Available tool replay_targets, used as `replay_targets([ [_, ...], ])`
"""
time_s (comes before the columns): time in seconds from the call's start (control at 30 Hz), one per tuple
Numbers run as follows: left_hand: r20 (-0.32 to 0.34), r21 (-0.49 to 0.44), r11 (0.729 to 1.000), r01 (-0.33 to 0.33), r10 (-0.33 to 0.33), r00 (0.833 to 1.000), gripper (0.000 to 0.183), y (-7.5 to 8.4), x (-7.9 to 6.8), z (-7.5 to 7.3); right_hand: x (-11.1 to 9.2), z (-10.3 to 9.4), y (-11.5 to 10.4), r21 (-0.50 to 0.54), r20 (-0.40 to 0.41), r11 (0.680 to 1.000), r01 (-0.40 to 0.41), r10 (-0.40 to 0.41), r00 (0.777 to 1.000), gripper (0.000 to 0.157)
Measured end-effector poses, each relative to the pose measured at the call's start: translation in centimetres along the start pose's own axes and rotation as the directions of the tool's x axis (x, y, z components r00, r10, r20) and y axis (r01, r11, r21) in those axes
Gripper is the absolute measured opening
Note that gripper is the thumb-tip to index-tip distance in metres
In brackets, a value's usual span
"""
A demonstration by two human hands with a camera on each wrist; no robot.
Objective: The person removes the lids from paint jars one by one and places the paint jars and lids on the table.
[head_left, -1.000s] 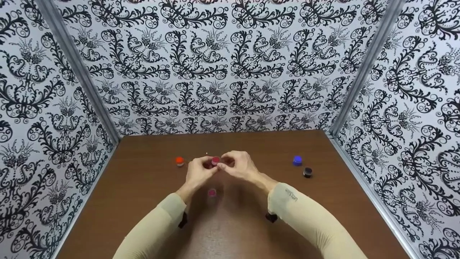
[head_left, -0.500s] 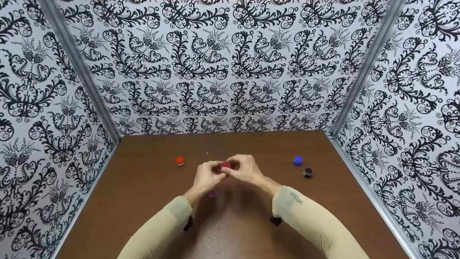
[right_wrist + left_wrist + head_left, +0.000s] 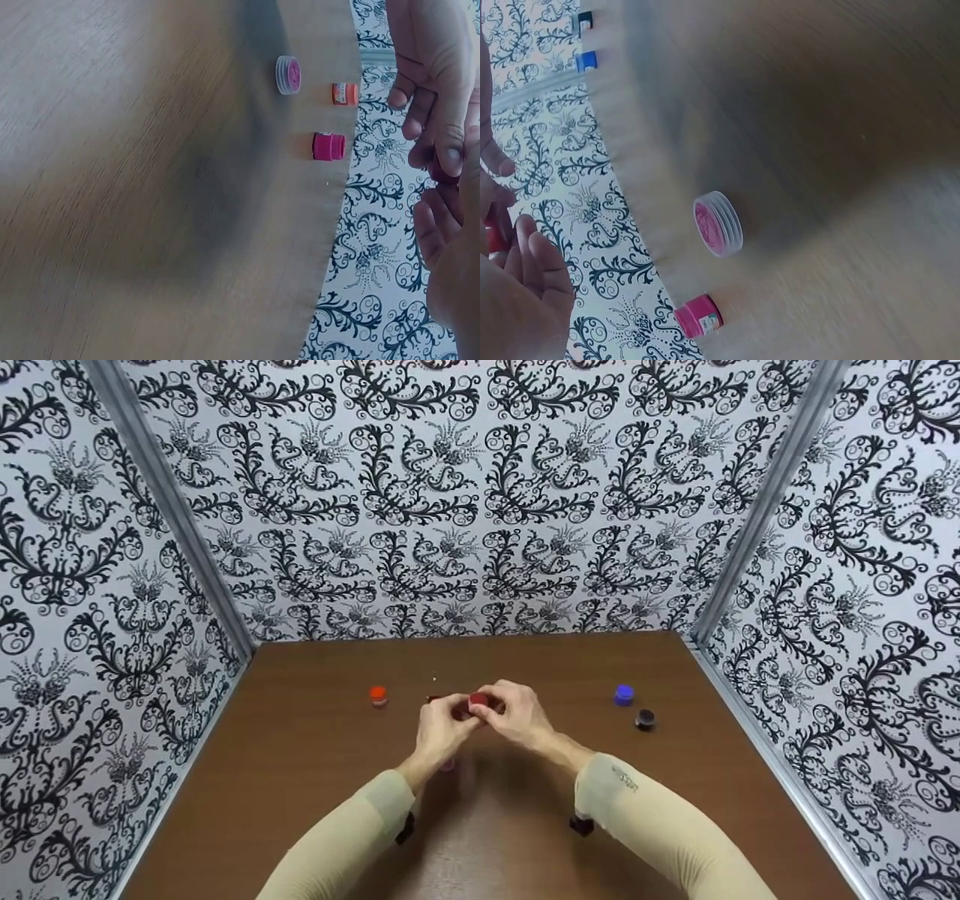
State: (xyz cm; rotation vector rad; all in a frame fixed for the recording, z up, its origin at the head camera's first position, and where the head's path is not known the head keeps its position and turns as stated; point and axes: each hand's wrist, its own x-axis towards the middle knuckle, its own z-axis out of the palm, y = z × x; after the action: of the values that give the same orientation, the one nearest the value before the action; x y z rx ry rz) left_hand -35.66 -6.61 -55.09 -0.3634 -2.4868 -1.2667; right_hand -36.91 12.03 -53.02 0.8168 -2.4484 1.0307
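In the head view my left hand and right hand meet over the middle of the table. Between them they pinch a small red paint pot, its sides largely covered by fingers. The left wrist view shows only a sliver of this red pot among the fingertips. On the table beneath lies a clear screw lid with pink paint inside, mostly behind my left wrist in the head view. Beyond it stands an uncapped magenta paint pot, its open mouth showing in the right wrist view.
An orange paint pot stands left of the hands. To the right are a blue pot and a black pot. Patterned walls enclose the brown table at the back and sides.
Both hands have shifted a little to the right with the red pot, and the fingers have closed in around it. My left arm now covers more of the lid.
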Motion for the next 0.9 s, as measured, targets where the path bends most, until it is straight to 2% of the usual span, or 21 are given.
replay_targets([
  [0.13, -0.031, 0.002, 1.000, -0.023, 0.023, 0.999, 0.023, 0.1, 0.0, 0.3, -0.1, 0.0, -0.1, -0.008, -0.003, 1.000, 0.027, -0.027, 1.000, 0.021],
  [0.3, -0.056, 0.003, 0.995, -0.097, 0.097, 0.994, 0.020, 0.0, 0.0, 0.9, -0.1, -0.4, 0.0, -0.054, -0.004, 0.996, 0.066, -0.067, 0.998, 0.019],
  [0.47, -0.062, -0.037, 0.991, -0.127, 0.124, 0.990, 0.016, 0.2, 0.0, 1.3, 0.2, -1.0, 0.1, -0.093, 0.028, 0.988, 0.125, -0.123, 0.992, 0.018],
  [0.57, -0.042, -0.054, 0.989, -0.137, 0.134, 0.990, 0.016, 0.3, 0.1, 1.2, 0.3, -1.5, 0.2, -0.086, 0.055, 0.981, 0.172, -0.168, 0.984, 0.019],
  [0.7, 0.025, -0.099, 0.985, -0.140, 0.143, 0.989, 0.018, 0.2, 0.1, 1.0, 0.2, -2.3, 0.5, -0.052, 0.099, 0.971, 0.235, -0.230, 0.968, 0.021],
  [0.9, 0.109, -0.194, 0.977, -0.093, 0.116, 0.987, 0.021, -0.1, -0.1, 1.0, 0.0, -2.9, 1.1, 0.010, 0.149, 0.963, 0.270, -0.268, 0.952, 0.026],
])
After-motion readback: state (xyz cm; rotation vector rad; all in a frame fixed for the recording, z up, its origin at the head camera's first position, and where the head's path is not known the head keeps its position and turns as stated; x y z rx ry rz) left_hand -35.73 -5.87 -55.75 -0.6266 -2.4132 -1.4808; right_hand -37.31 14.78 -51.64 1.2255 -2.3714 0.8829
